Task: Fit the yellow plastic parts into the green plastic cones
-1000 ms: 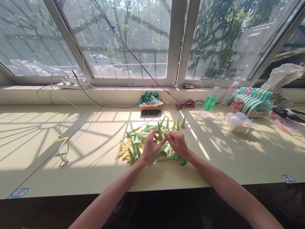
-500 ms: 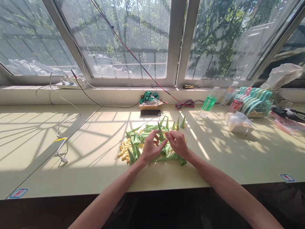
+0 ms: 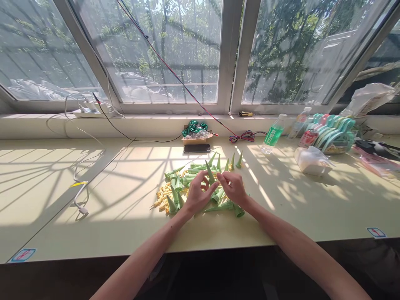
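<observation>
A heap of green plastic cones [image 3: 187, 179] and small yellow pieces [image 3: 161, 196] lies in the middle of the pale table [image 3: 109, 196]. My left hand [image 3: 196, 196] holds one green cone [image 3: 209, 171] upright by its base, tip pointing up. My right hand [image 3: 233, 188] is closed in a pinch right beside that cone, fingertips touching its lower part; what it pinches is too small to name. Several finished cones [image 3: 233, 161] stand upright behind the heap.
A phone [image 3: 196, 148] and a small box with green parts [image 3: 195, 130] lie behind the heap. To the right stand a green bottle [image 3: 272, 135], a can [image 3: 308, 137], a white bag [image 3: 312, 160] and teal hangers [image 3: 334, 131]. Cables [image 3: 79, 189] and a power strip [image 3: 93, 109] are at left.
Almost nothing differs. Both hands stay at the upright cone, with only small finger movements, and the view has shifted slightly.
</observation>
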Available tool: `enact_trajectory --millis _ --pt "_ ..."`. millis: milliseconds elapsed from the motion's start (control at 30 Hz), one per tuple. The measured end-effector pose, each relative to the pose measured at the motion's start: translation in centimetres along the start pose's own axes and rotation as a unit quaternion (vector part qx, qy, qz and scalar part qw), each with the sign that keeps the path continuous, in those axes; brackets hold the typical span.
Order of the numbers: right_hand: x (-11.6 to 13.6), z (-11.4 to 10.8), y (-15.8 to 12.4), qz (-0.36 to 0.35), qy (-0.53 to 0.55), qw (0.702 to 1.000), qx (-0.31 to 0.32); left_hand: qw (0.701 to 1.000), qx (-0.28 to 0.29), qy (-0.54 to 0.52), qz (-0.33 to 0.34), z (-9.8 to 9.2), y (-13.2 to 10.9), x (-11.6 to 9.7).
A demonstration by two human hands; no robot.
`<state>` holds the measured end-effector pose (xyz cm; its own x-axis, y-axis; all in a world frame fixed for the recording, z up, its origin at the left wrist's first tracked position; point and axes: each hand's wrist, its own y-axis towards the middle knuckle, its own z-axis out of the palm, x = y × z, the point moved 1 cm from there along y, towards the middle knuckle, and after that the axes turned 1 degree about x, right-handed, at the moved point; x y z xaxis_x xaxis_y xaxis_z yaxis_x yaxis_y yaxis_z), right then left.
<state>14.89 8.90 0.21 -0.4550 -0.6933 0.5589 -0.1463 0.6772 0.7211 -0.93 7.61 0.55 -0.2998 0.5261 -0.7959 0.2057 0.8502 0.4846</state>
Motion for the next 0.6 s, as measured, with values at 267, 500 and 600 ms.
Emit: enact_trajectory --millis 267,500,600 --pt "0.11 -0.08 0.08 -0.018 0.004 1.0 -0.01 1.0 -0.008 -0.012 0.003 0.09 0.01 0.16" --pt "-0.05 -0.03 0.01 -0.02 0.015 1.0 -0.001 1.0 -0.017 -0.008 0.022 0.1 0.07 0.05" --pt "-0.19 0.0 -0.08 -0.016 0.018 1.0 0.002 0.999 -0.021 -0.003 0.025 0.11 0.03 0.02"
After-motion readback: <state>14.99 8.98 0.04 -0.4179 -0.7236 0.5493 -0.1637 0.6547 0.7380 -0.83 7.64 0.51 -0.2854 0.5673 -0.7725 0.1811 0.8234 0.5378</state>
